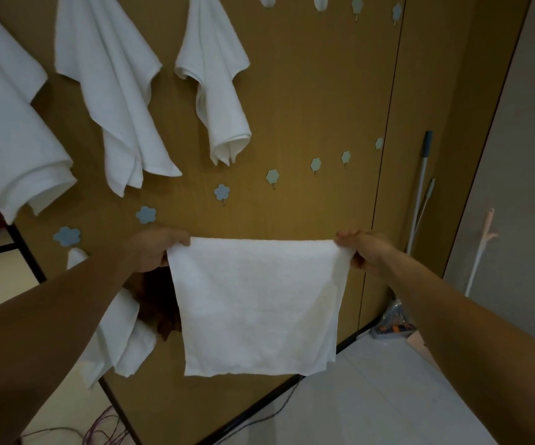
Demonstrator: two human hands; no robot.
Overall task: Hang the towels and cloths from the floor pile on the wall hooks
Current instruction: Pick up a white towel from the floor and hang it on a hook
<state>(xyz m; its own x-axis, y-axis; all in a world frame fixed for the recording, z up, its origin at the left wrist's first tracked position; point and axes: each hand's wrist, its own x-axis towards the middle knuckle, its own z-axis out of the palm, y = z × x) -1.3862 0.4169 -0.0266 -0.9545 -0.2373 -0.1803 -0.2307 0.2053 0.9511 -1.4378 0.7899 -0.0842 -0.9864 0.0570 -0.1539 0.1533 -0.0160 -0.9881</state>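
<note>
My left hand [158, 250] and my right hand [364, 248] each pinch a top corner of a white square terry cloth [256, 303], fingers curled over the hem. It hangs flat and taut between them in front of the brown wooden wall panel [308, 107], well clear of the floor. The risk I see is the hand-over: to hook it I must let one corner go or bunch the hem. A thin fold on so small a peg could slide off and drop. The nearest free peg, a pale blue flower-shaped hook [221, 192], sits at 11 o'clock just above the hem, and more free pegs run from 10 o'clock up to 1 o'clock. My left forearm passes close in front of a white towel hanging low [121, 332] at 8 o'clock, and a careless swing could brush it off its hook. Three larger white towels [112, 91] drape higher up, from 10 to 12 o'clock. The panel stands in a black frame [259, 404] on a pale tiled floor [388, 396], which shows at 5 o'clock. Loose cables [105, 425] trail at 7 o'clock, and grey mop handles [420, 187] lean in the corner at 2 o'clock. The floor pile is out of my sight.
</note>
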